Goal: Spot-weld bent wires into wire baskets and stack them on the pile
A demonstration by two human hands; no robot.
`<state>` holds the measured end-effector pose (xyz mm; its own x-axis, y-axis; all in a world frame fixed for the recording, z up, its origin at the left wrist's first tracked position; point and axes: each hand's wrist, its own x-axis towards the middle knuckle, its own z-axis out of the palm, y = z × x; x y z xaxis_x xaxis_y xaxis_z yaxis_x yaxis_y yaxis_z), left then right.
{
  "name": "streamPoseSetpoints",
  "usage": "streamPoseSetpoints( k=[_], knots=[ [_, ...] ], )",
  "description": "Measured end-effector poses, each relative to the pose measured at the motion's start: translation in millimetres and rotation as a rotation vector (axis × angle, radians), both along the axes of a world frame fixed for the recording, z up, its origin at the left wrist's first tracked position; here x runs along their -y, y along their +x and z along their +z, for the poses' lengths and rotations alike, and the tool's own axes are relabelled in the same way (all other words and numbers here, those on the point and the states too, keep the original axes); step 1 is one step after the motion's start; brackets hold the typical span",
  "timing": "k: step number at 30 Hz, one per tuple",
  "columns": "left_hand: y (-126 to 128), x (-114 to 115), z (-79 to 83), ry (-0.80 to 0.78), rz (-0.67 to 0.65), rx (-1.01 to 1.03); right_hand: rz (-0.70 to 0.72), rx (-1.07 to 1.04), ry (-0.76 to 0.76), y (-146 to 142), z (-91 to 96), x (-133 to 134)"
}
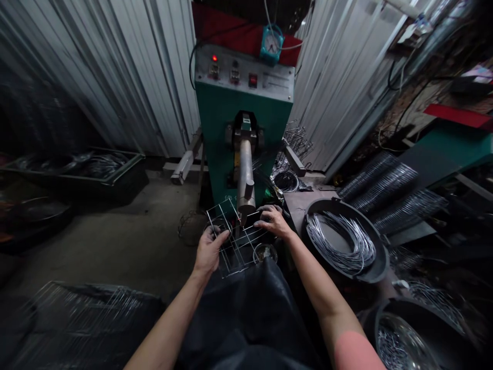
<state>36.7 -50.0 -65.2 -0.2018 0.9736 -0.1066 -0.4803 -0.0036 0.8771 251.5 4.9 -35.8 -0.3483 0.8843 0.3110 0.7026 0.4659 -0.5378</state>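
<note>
A wire grid rack [235, 241] lies tilted under the metal arm [245, 174] of a green machine [246, 118]. My left hand [210, 249] grips the rack's left edge, fingers curled round the wires. My right hand [272, 221] is closed over the rack's right upper edge, close beside the arm's tip. A dark apron covers my lap below the rack.
A round black pan [375, 267] of bent wire loops sits to the right; another pan [431, 334] with small metal pieces is nearer. Stacked wire racks [389, 185] lie behind. A small tin [265, 252] sits by the rack. A green crate [127, 169] stands at left.
</note>
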Motion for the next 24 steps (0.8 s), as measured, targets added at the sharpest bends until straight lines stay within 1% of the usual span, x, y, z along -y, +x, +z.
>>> streamPoseSetpoints(
  k=[7, 15, 20, 24],
  knots=[
    [-2, -5, 1.0, -0.026, -0.003, -0.013, 0.023, -0.018, -0.019, 0, 2.5, -7],
    [-1, -10, 5.7, -0.057, -0.008, 0.024, -0.006, 0.015, -0.026, 1, 0.3, -17],
    [-1, -13, 8.4, -0.070, -0.018, 0.050, -0.011, 0.007, -0.037, 0, -1.0, -18],
    [-3, -15, 6.2, -0.081, -0.031, 0.058, -0.010, -0.020, -0.045, 0, -2.2, -17]
  ],
)
